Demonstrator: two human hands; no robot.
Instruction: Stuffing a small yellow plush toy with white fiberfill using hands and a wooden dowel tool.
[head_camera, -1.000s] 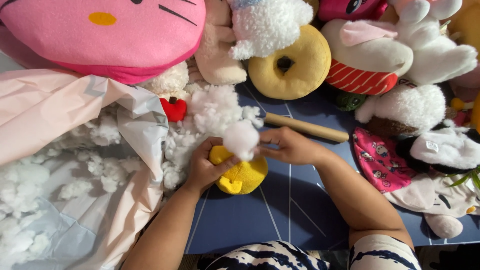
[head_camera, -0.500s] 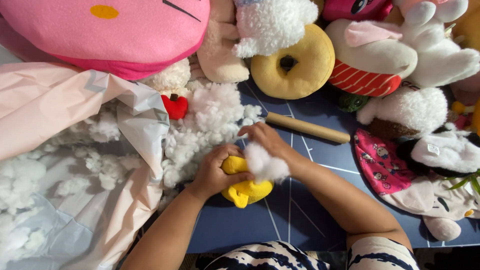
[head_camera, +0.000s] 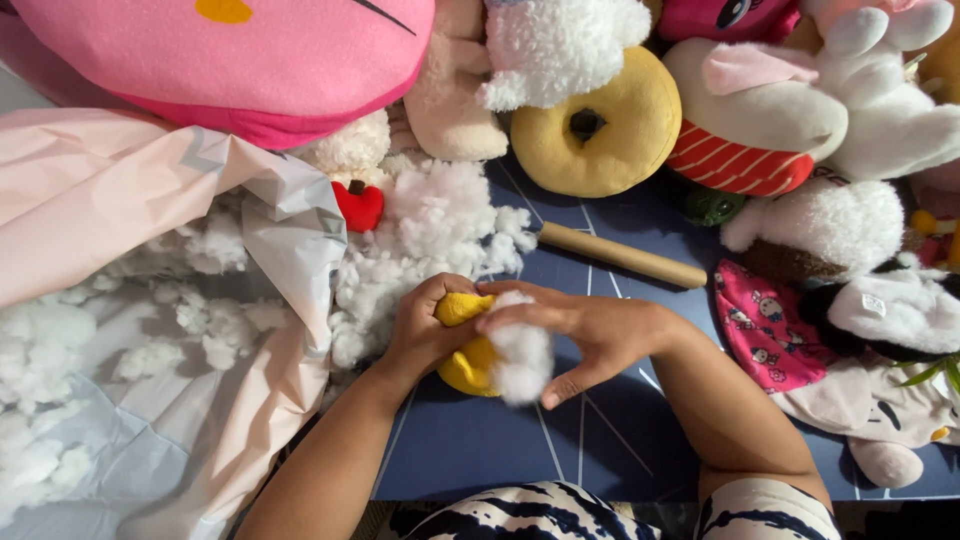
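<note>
Middle of the frame, slightly left of centre: the left hand (head_camera: 425, 335) is wrapped round a small yellow plush shell (head_camera: 468, 365), fingers curled over its top so it sits pinned against the dark blue mat (head_camera: 600, 440). The right hand (head_camera: 585, 335) comes in from the right with a clump of white stuffing (head_camera: 520, 360) pinched between thumb and fingertips, the other fingers loosely spread, and the clump is touching the yellow shell.

Handling-wise, I'd say both things weigh next to nothing. The fluff looks springy and clingy, so it probably tears off in wisps (take it in a loose pinch, not a hard squeeze). The shell looks floppy, so I'd hold it near whatever opening it has, though I can't tell where that is from here; the hands cover it.

Just above the hands is a loose heap of stuffing (head_camera: 430, 235), spilling out of a pale pink plastic bag (head_camera: 120, 190) that fills the left side. A wooden dowel (head_camera: 622, 255) lies upper right of the hands, apart from them. Across the top: a big pink plush (head_camera: 230, 60), a yellow ring-shaped plush (head_camera: 600, 130) and a tiny red apple toy (head_camera: 358, 205).
</note>
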